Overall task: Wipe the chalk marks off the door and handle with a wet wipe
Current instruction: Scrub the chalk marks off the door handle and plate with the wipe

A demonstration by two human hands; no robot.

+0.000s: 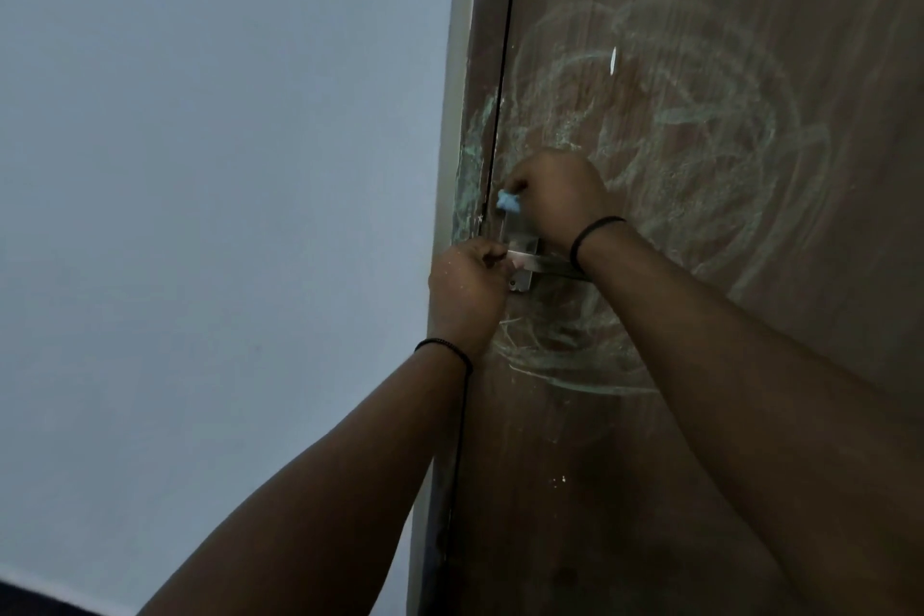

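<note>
A brown wooden door (700,365) carries pale greenish chalk marks (700,125) in wide swirls around and above its metal handle plate (522,245). My right hand (555,195) grips a bunched pale blue wet wipe (507,201) and holds it against the top of the plate. Just below, my left hand (467,285) is curled around the metal handle (520,259) at the door's edge. More chalk arcs (565,365) run under the handle. Part of the handle is hidden behind my right wrist.
The door frame (470,115) on the left also has chalk smears. A plain pale wall (225,215) fills the left half of the view. A dark floor corner (30,600) shows at the bottom left.
</note>
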